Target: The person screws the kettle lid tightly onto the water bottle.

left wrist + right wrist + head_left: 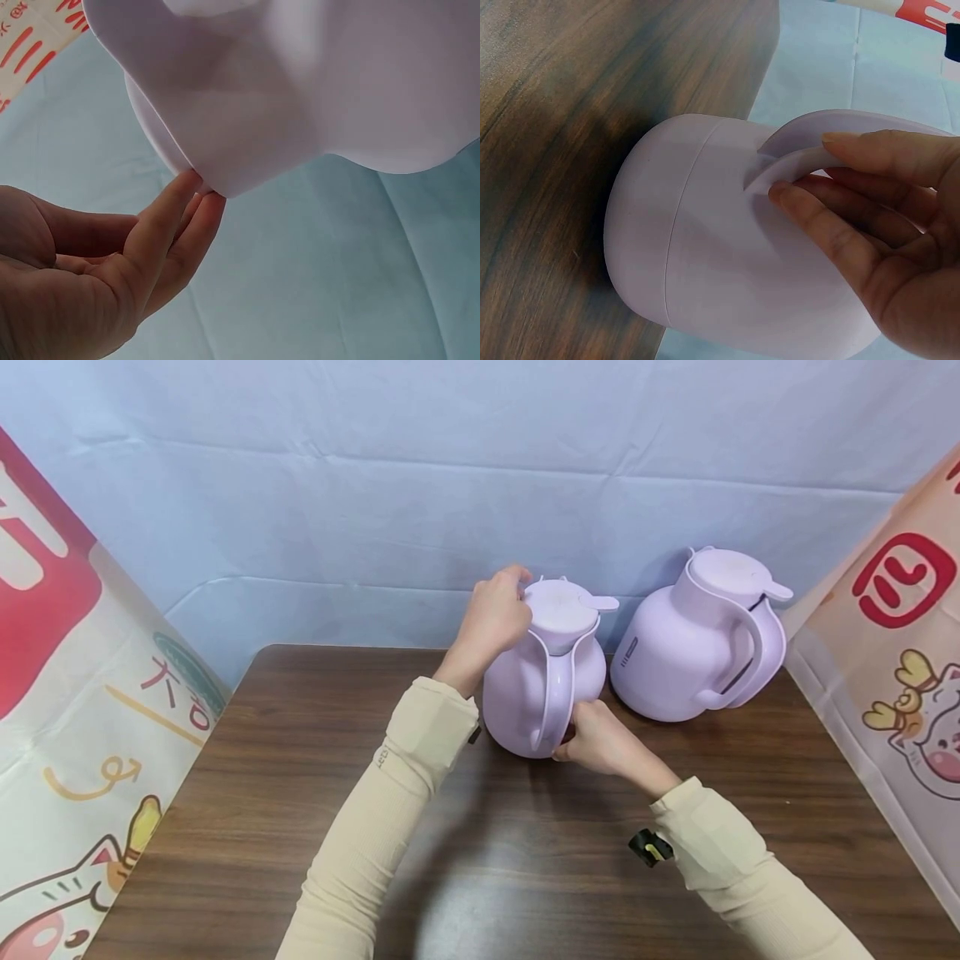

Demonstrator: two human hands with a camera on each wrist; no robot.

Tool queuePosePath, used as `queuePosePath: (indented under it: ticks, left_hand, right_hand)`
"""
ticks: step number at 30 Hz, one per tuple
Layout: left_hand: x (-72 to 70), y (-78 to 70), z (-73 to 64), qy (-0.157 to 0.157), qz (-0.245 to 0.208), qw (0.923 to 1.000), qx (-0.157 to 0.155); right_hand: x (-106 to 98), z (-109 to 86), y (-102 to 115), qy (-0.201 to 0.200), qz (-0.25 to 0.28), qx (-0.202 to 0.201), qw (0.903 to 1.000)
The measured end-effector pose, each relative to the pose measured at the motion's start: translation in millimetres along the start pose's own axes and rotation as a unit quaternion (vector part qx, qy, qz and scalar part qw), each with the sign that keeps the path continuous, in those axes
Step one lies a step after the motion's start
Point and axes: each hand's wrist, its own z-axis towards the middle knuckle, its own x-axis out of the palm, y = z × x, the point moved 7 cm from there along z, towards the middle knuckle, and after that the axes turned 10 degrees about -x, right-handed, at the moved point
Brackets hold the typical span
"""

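A pale lilac thermal jug (pixel 510 693) stands upright on the wooden table, its handle towards me. My left hand (pixel 497 614) is at the left of the jug's lid (pixel 558 606). In the left wrist view, extended fingertips (pixel 214 206) of that hand touch the edge of the jug's upper rim (pixel 169 142). Low on the jug, my right hand (pixel 603 739) pinches the bottom end of the handle (pixel 802 161) between thumb and fingers, as the right wrist view shows. The lid is on, with its lever pointing right.
A second lilac thermal jug (pixel 667 652) of the same kind stands close by on the right, lid on. Behind the brown wooden table (pixel 315 760) hangs a pale blue cloth (pixel 375 485). Printed panels flank the table left (pixel 82 710) and right (pixel 862 635).
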Motion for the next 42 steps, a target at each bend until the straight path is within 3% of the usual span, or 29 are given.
queuePosePath:
  ticks: [42]
  left_hand:
    - [7.3, -2.8, 21.4, 0.014, 0.038, 0.9992, 0.002]
  right_hand:
    - [0.7, 2.0, -2.8, 0.001, 0.008, 0.003, 1.0]
